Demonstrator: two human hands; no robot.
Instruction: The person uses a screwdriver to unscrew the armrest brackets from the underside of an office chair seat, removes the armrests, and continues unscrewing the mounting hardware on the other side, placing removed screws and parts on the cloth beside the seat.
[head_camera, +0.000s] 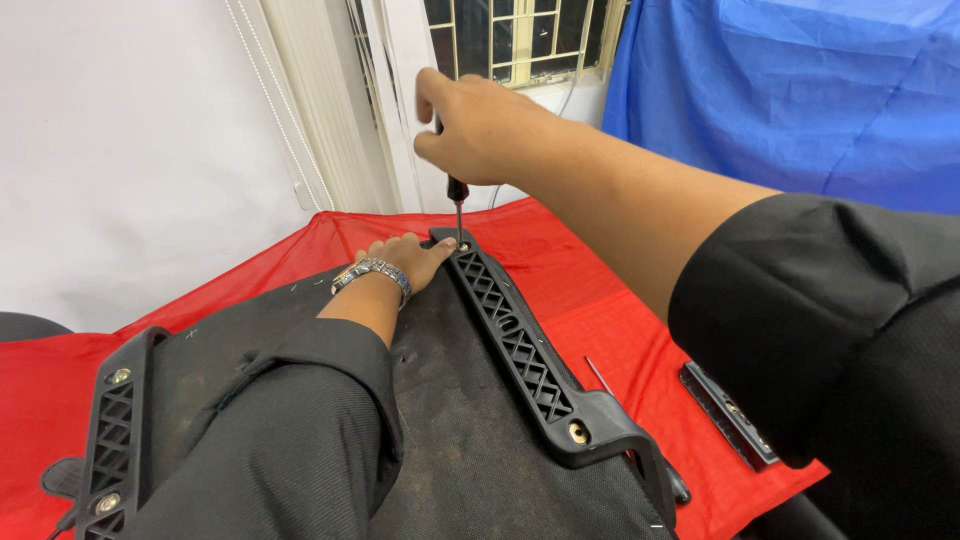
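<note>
One screw (463, 245) seemingly hidden by screwdriver (457, 205).

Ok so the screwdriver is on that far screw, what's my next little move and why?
Probably turn the screwdriver in place, pressing straight down. Its tip sits on the screw at the far end of the black bracket, your right hand grips the handle, and your left hand steadies the bracket beside it.

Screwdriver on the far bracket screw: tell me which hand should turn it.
Right. The right hand already grips the screwdriver upright, tip at the screw. The left hand lies flat beside the black bracket, probably steadying it.
</note>
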